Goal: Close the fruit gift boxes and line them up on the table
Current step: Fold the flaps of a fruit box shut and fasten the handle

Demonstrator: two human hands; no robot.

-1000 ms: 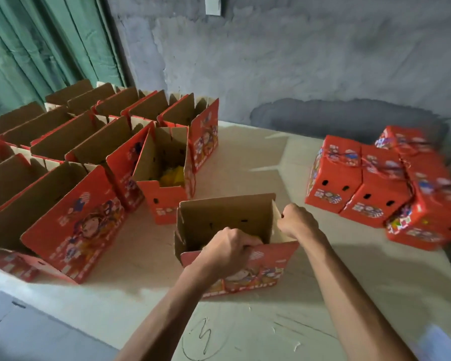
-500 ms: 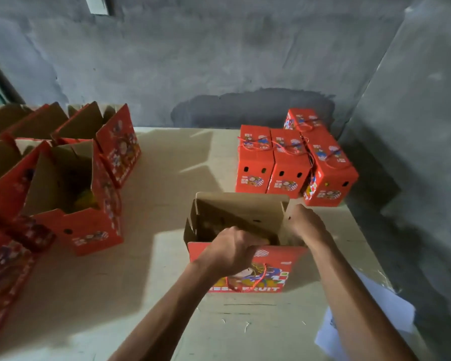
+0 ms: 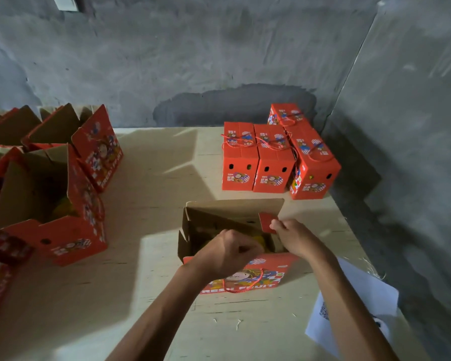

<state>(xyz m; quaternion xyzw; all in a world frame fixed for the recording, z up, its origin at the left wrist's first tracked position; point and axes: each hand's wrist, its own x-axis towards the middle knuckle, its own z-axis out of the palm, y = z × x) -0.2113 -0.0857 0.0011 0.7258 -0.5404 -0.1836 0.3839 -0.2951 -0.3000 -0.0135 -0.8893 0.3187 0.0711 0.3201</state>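
Note:
An open red fruit gift box (image 3: pixel 245 278) stands on the table in front of me, its brown flaps up and yellow fruit showing inside. My left hand (image 3: pixel 227 252) grips the top edge of its near wall. My right hand (image 3: pixel 293 237) pinches the small red side flap (image 3: pixel 267 222) at the box's right end, folding it inward. Several closed red boxes (image 3: pixel 271 162) with cord handles stand side by side at the back right of the table.
Several open red boxes (image 3: pixel 63 204) crowd the table's left side. A white paper sheet (image 3: pixel 357 316) lies at the right edge of the table (image 3: pixel 154 209). Grey concrete walls close off the back and the right.
The view has swung right and nearer. My right hand moved from the box's right corner to pinch the red side flap, which now tips inward. My left hand keeps its hold.

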